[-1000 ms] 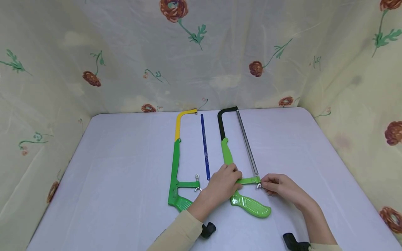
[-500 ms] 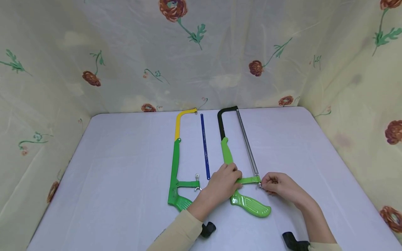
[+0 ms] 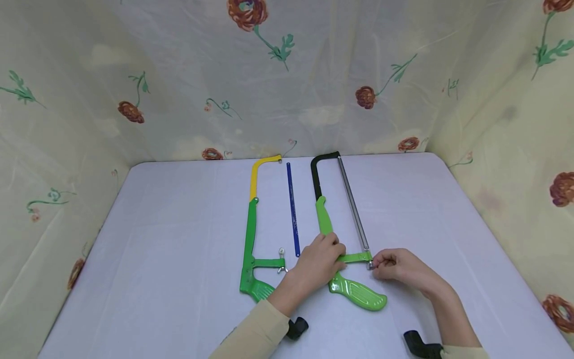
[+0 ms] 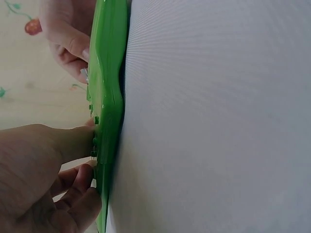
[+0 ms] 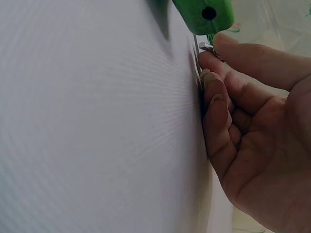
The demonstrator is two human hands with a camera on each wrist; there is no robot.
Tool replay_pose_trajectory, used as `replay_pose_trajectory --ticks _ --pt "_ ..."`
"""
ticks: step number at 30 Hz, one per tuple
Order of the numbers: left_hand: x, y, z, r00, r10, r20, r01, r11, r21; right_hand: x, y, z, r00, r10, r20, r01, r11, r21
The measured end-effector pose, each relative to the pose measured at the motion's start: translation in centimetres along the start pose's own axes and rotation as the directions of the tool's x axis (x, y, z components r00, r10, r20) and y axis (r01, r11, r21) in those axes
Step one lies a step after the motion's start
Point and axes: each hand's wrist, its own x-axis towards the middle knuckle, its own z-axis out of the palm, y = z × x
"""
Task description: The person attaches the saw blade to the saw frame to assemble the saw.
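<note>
On the pale tabletop (image 3: 179, 239) lie two hacksaws side by side, both with the handle towards the person. The right one, a hacksaw with a black and light green frame (image 3: 324, 219), has a grey blade (image 3: 353, 204) mounted along its right side. The left hand (image 3: 316, 267) rests on this frame just above the handle, with the fingers curled over the green bar and pressing it down on the tabletop; in the left wrist view the thumb (image 4: 68, 141) and fingers touch the edge of the green frame (image 4: 108, 97). The right hand (image 3: 399, 267) is at the near end of the blade, where its thumb and first fingers pinch a small metal wing nut (image 3: 370, 266) at the end of the green crossbar. In the right wrist view the fingertips (image 5: 214, 63) hold this small metal part just below the green handle end (image 5: 206, 14), while the other fingers are loosely bent and touch the tabletop. To the left lies the second hacksaw with a yellow and dark green frame (image 3: 249, 224), which carries no blade. Between the two saws lies a loose blue blade (image 3: 293, 209), apart from both. Near its near end sits a small metal part (image 3: 281, 252) by the crossbar of the left saw. Flowered cloth (image 3: 287, 75) hangs behind the tabletop and at both sides.
</note>
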Motion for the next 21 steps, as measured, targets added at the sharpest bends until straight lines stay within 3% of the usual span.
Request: replay_pose_trajectory --ticks 8,21 --pt "-0.02 0.06 -0.05 1.000 0.001 0.001 -0.001 1.000 -0.005 0.13 0.13 -0.03 0.999 0.034 -0.002 -0.034 0.999 -0.018" --pt "-0.11 0.05 -0.19 1.000 0.001 -0.002 -0.001 1.000 -0.012 0.31 0.54 -0.11 1.000 -0.010 0.005 0.010 0.999 0.052"
